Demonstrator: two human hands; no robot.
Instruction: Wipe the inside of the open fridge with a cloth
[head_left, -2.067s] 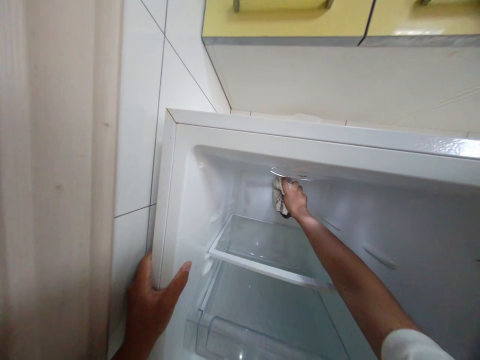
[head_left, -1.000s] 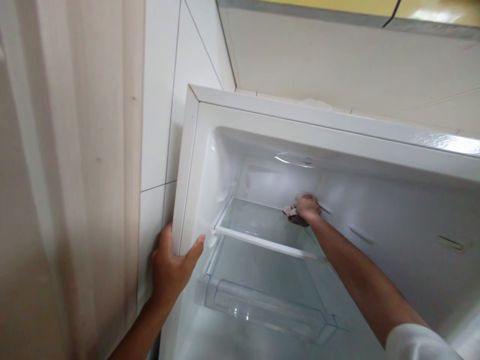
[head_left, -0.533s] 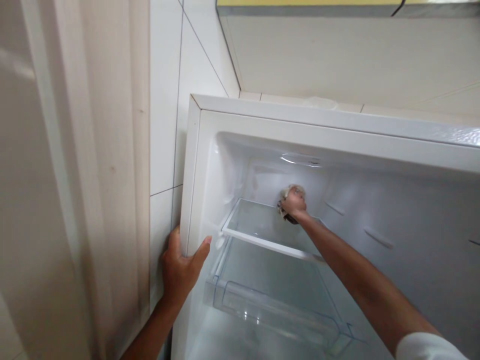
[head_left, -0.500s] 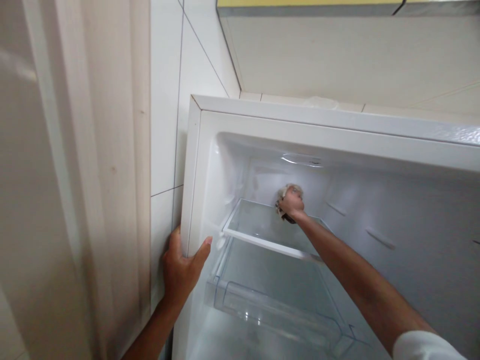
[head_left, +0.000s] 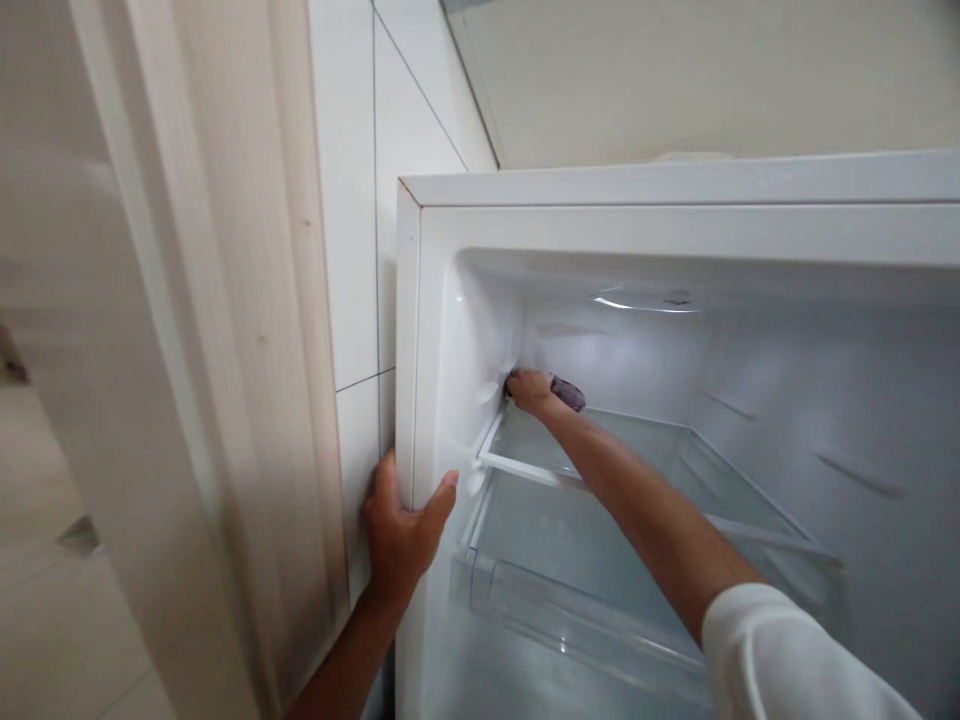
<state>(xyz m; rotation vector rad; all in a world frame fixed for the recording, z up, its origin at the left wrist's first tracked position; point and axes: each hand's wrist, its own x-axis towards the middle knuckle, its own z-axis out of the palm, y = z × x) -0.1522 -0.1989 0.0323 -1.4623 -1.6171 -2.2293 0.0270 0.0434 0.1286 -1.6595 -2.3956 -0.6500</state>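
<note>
Right hand [head_left: 529,388], clutching cloth [head_left: 568,393], now at side wall [head_left: 484,330]; left hand [head_left: 405,535] still clasps fridge [head_left: 675,186].

Inside a white refrigerator [head_left: 675,230], a clear glass shelf [head_left: 667,445] with a white front edge is stretching wall to wall; a dark patterned cloth [head_left: 568,392] is hanging near its back, possibly touching.

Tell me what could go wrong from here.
The right forearm crosses above the shelf's front edge; leaning down might shift it. Part of the cloth sticks out past the right hand, so it could snag in that tight corner. The left hand is at the fridge's edge; if it slipped, the person might lose balance.
</note>
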